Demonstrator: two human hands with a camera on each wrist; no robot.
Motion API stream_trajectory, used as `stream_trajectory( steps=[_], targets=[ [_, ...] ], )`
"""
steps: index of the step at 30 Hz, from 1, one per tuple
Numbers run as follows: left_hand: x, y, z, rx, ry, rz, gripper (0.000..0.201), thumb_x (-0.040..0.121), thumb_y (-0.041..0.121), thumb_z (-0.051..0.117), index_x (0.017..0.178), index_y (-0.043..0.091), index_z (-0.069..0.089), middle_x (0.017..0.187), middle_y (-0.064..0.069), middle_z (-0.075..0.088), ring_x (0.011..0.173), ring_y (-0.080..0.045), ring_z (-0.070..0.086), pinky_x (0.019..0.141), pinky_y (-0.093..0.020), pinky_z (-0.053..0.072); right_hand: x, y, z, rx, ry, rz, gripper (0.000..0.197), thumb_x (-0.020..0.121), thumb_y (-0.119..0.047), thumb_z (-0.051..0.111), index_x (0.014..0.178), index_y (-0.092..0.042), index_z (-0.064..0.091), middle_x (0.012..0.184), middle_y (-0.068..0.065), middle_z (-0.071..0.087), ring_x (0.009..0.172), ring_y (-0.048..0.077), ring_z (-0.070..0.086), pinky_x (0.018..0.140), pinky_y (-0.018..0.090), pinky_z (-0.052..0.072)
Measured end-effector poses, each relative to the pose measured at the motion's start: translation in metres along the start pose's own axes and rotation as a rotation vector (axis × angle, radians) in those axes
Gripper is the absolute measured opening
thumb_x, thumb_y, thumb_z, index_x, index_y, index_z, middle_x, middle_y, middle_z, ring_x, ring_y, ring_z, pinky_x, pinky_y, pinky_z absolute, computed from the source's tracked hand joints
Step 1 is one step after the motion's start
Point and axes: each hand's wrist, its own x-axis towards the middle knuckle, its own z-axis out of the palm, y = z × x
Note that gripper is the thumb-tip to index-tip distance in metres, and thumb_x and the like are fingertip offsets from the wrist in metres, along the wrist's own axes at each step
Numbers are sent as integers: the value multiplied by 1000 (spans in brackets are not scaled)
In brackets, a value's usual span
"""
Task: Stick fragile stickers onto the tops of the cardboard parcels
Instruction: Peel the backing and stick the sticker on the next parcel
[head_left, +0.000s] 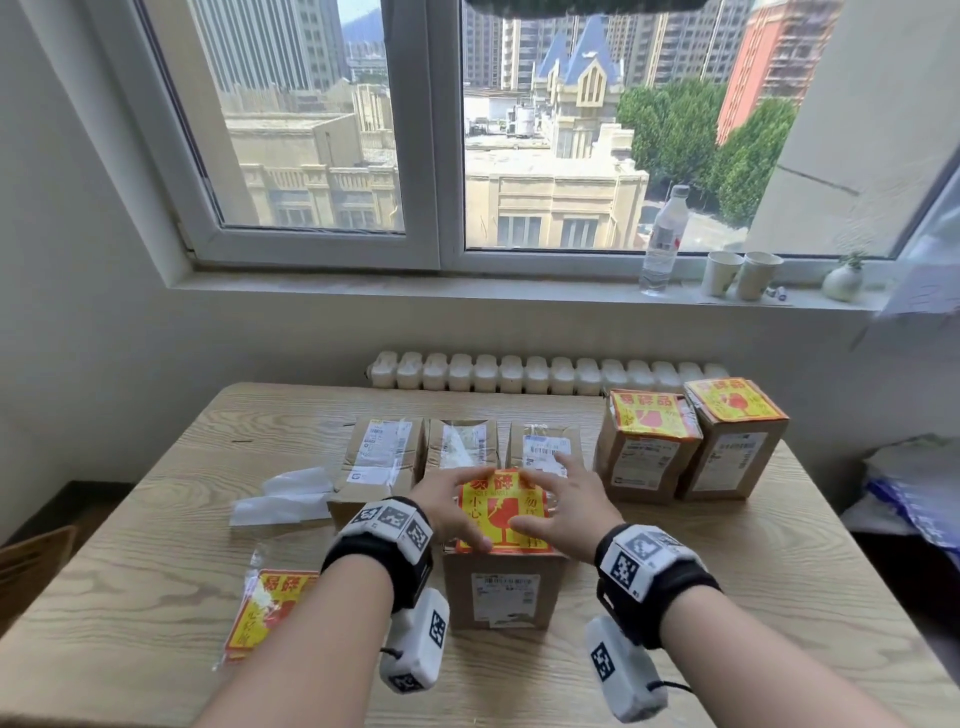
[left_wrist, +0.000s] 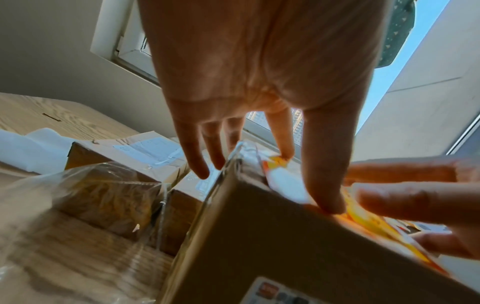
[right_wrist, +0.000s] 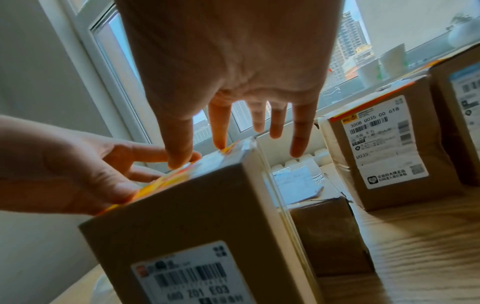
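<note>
Sticker (head_left: 503, 512) sits atop near parcel (head_left: 503, 587); left hand (head_left: 451, 512) and right hand (head_left: 569, 512) spread flat, pressing it. Smooth centre outward, then rub corners to avoid bubbles.

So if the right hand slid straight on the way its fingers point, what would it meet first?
Probably the unstickered parcel lying right behind the front parcel. The right hand points away across the sticker toward it; the gap is hard to judge.

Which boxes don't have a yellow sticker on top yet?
The three boxes in the back row, left, middle and right. Their tops show only white labels and tape; the others wear yellow stickers.
</note>
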Motion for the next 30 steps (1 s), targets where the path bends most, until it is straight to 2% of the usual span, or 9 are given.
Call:
stream_trajectory(
  steps=[5,11,15,18,20,22,24,26,30],
  targets=[
    [1,-12,-5,7,50,-71,106,65,15,86,149,33,25,152,1,34,136,-20,37,107,-34,34,4,18,-5,100,14,54,93,72,-58,73,149,-34,27,159,2,17,146,22,19,119,43,23],
    [6,-14,-2,-9,52,-91,114,63,22,87,151,32,17,152,-1,33,135,-22,39,106,-37,38,4,18,0,118,-35,-49,98,69,-56,76,150,-34,25,156,0,27,142,19,28,116,43,28],
    [11,-15,1,-77,75,-111,110,68,31,84,153,25,13,152,-4,35,133,-23,42,107,-35,39,4,17,0,-38,-78,-139,125,55,-65,80,152,-37,5,162,-1,-2,150,22,0,119,52,17],
    [12,-12,1,-130,48,-146,94,71,31,81,148,23,27,130,-3,55,115,-22,57,97,-39,50,5,7,2,-268,-151,-249,131,56,-64,80,151,-38,-7,162,-3,-2,150,22,-6,119,55,13],
    [11,-8,4,-161,26,-155,72,75,29,78,137,23,41,105,3,60,101,-19,60,87,-39,55,4,-2,4,-331,-155,-278,130,56,-63,79,151,-38,-7,160,-2,8,148,24,5,117,55,19],
    [8,-4,7,-176,22,-154,62,78,28,76,131,24,46,96,6,58,93,-15,60,79,-36,57,2,-8,5,-373,-145,-293,128,58,-60,79,151,-35,-4,155,-1,18,144,25,18,115,50,22],
    [6,-2,8,-179,17,-157,64,78,27,76,133,24,44,100,4,59,91,-14,60,72,-31,56,0,-9,4,-409,-134,-290,127,59,-60,79,152,-32,-3,152,1,23,139,26,24,113,49,25],
    [7,-2,9,-175,0,-172,70,76,28,77,137,25,42,116,-2,60,102,-18,61,72,-31,57,-2,-7,1,-440,-127,-283,126,58,-60,79,151,-30,-1,149,2,27,136,26,28,112,50,27],
    [13,1,11,-177,-14,-173,76,76,31,77,141,25,37,126,-6,57,110,-22,59,84,-37,56,-5,-5,-6,-492,-139,-266,121,60,-58,79,150,-27,4,145,4,31,134,27,31,112,53,25]
  ],
)
